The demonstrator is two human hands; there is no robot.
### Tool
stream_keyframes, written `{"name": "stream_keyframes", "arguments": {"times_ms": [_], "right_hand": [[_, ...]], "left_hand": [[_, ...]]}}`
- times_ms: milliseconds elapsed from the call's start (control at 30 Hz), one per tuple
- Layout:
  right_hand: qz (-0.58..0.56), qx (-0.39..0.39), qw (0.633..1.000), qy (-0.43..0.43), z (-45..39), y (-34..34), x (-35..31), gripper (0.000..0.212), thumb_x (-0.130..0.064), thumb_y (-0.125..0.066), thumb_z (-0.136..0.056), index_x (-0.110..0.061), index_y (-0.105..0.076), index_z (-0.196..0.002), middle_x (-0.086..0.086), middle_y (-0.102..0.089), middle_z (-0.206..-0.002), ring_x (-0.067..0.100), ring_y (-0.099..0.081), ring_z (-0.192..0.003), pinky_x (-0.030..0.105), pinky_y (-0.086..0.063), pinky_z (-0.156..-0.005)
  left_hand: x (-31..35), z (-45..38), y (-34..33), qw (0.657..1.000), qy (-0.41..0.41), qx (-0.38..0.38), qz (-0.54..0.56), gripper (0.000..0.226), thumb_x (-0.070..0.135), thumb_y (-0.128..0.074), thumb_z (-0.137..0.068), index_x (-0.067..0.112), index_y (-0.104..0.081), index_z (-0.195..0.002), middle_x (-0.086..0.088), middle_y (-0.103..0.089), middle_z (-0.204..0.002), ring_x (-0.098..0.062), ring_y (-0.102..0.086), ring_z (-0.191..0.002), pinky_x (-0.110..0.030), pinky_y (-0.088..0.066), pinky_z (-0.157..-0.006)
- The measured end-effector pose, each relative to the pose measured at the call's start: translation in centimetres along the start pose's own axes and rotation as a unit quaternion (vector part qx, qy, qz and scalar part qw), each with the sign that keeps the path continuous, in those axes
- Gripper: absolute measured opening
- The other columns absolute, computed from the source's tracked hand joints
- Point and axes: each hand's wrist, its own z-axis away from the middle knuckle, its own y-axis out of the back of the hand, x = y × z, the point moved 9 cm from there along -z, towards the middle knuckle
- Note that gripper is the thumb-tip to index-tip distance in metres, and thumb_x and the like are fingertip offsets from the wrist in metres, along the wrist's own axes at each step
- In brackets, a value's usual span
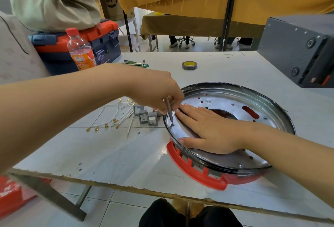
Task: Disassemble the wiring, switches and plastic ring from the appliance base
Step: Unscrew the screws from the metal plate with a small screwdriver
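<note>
Left hand (159, 91) pinches a screwdriver (169, 112) on a screw (172, 124) at the appliance base (229, 127) rim; right hand (207, 129) lies flat, fingers straight, pressing the base on the bench (108, 150). Wires (112, 118) and 4 switches (146, 116) lie just left. Risk: the tip may slip off, since the thin-shaft grip looks weak.

Red plastic ring (194, 174) under a silver appliance base (226, 100); grey switches (144, 116); white wires (112, 116), gold terminals; white tabletop (108, 154).

Both forearms are bare with no sleeves showing, and black trousers (189, 214) cover the knees.
</note>
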Motion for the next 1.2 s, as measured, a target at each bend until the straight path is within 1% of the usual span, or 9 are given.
{"name": "stream_keyframes", "arguments": {"times_ms": [100,300,433,667,767,867,900,1033,1200], "right_hand": [[-0.004,0.0,1.0,0.0,0.0,0.0,0.0,0.103,-0.078,-0.002,-0.067,-0.02,0.012,-0.151,-0.001,0.019,-0.158,0.011,0.016,-0.145,0.03,0.007,-0.116],[0.0,0.006,1.0,0.002,-0.1,0.1,-0.1,0.098,-0.076,-0.006,-0.072,-0.02,0.01,-0.152,-0.001,0.017,-0.159,0.012,0.014,-0.145,0.034,0.003,-0.119],[-0.002,0.004,1.0,0.002,-0.1,0.0,0.0,0.092,-0.074,-0.01,-0.079,-0.021,0.012,-0.151,-0.001,0.019,-0.158,0.011,0.015,-0.145,0.032,0.006,-0.118],[-0.006,-0.003,1.0,0.003,-0.1,-0.1,-0.1,0.103,-0.078,-0.002,-0.067,-0.02,0.014,-0.15,-0.001,0.021,-0.158,0.01,0.019,-0.144,0.028,0.011,-0.113],[-0.005,-0.005,1.0,0.002,-0.1,-0.2,0.0,0.102,-0.077,-0.003,-0.067,-0.02,0.014,-0.15,-0.001,0.022,-0.157,0.01,0.02,-0.144,0.027,0.012,-0.112],[-0.004,-0.006,1.0,0.0,-0.1,-0.2,0.0,0.102,-0.077,-0.003,-0.068,-0.02,0.014,-0.15,-0.001,0.022,-0.157,0.01,0.02,-0.144,0.028,0.011,-0.114],[-0.004,-0.007,1.0,0.0,-0.1,-0.2,0.0,0.102,-0.077,-0.004,-0.068,-0.02,0.014,-0.15,-0.002,0.022,-0.157,0.01,0.02,-0.144,0.028,0.011,-0.113],[-0.006,-0.007,1.0,0.001,-0.1,-0.2,0.0,0.102,-0.077,-0.003,-0.067,-0.02,0.013,-0.15,-0.002,0.022,-0.158,0.01,0.02,-0.144,0.029,0.01,-0.114],[-0.004,-0.008,1.0,0.0,-0.1,-0.3,0.1,0.1,-0.077,-0.004,-0.069,-0.021,0.015,-0.15,-0.001,0.022,-0.157,0.01,0.02,-0.144,0.031,0.009,-0.117]], "left_hand": [[0.3,-0.1,0.0,1.0,-0.012,0.003,0.023,0.009,0.021,-0.06,-0.091,0.029,-0.063,-0.086,0.012,-0.064,-0.076,0.003,-0.061,-0.064,-0.015,-0.049,-0.067],[0.6,-0.6,0.3,0.999,-0.014,0.006,0.029,0.013,0.026,-0.059,-0.091,0.018,-0.07,-0.089,0.007,-0.066,-0.071,0.001,-0.059,-0.05,-0.013,-0.049,-0.054],[0.6,-0.7,0.5,1.0,-0.011,0.012,-0.002,0.023,0.033,-0.057,-0.092,0.015,-0.07,-0.086,0.007,-0.066,-0.065,-0.005,-0.063,-0.059,-0.022,-0.053,-0.064],[-1.0,-0.7,0.3,0.999,0.029,0.026,0.012,0.041,0.04,-0.05,-0.094,0.012,-0.064,-0.067,0.006,-0.058,-0.047,0.001,-0.053,-0.045,-0.01,-0.041,-0.052],[-1.2,-0.6,-0.2,0.999,0.043,0.002,0.033,0.033,0.041,-0.053,-0.092,0.017,-0.063,-0.072,0.007,-0.062,-0.052,0.002,-0.057,-0.043,-0.006,-0.04,-0.048],[-1.2,-0.3,-0.2,0.999,0.031,-0.003,0.044,0.005,0.034,-0.062,-0.088,0.03,-0.064,-0.085,0.01,-0.067,-0.071,0.005,-0.061,-0.06,-0.01,-0.042,-0.057],[-1.2,-0.2,-0.1,0.998,0.024,0.0,0.049,0.004,0.029,-0.063,-0.088,0.032,-0.063,-0.085,0.01,-0.068,-0.074,0.006,-0.061,-0.064,-0.013,-0.043,-0.06],[-0.8,-0.3,-0.2,0.997,0.009,-0.005,0.081,0.006,0.025,-0.063,-0.089,0.023,-0.067,-0.085,0.005,-0.069,-0.072,0.005,-0.061,-0.06,-0.015,-0.047,-0.065],[-0.3,-1.0,0.3,0.999,0.009,-0.002,0.047,0.02,0.03,-0.06,-0.09,0.015,-0.067,-0.08,0.004,-0.065,-0.062,-0.001,-0.058,-0.045,-0.006,-0.042,-0.049]]}}
